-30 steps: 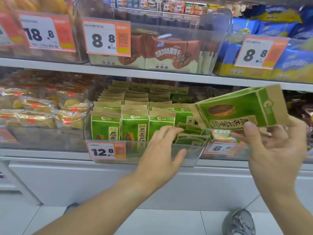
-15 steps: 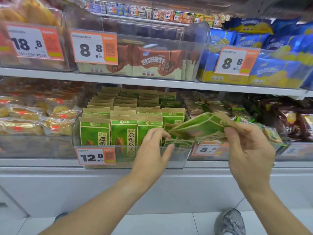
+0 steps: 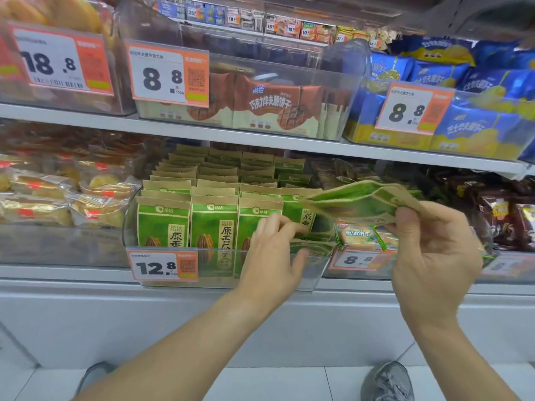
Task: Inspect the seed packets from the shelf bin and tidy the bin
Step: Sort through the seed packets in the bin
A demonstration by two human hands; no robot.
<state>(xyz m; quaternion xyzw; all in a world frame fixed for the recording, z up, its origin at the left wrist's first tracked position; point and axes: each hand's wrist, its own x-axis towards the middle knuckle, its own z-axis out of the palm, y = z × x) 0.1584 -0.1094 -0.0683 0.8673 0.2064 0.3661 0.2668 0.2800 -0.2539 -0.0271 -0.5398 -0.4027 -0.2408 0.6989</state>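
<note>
My right hand [image 3: 434, 244] pinches a couple of green-and-kraft-paper seed packets [image 3: 359, 202] by their near end, thumb on top and fingers curled beneath, holding them nearly flat and tilted in the air just above the right end of the clear plastic shelf bin [image 3: 185, 280] with the orange 12.8 price tag [image 3: 164, 267]. They look like two packets pressed together, though the motion blur leaves me unsure of the count. My left hand [image 3: 273, 253] reaches over the bin's front wall into its right-hand column, fingers curled around the edge of a green packet lying flat down there [image 3: 314, 247]; I judge it a light grip, but the blur hides how firmly the fingers close. In the bin, three front rows of upright green seed packets [image 3: 214, 227] stand neat and face forward, with more ranks lined up behind them. The right column is the untidy part: one packet stands at the back, and in front of it is a gap where packets lie slumped on the floor of the bin. So I reckon the job is roughly midway: some packets are out and being checked, most of the bin looks orderly, and what remains is to stand up the fallen ones, return the packets I hold, and square that last column.
</note>
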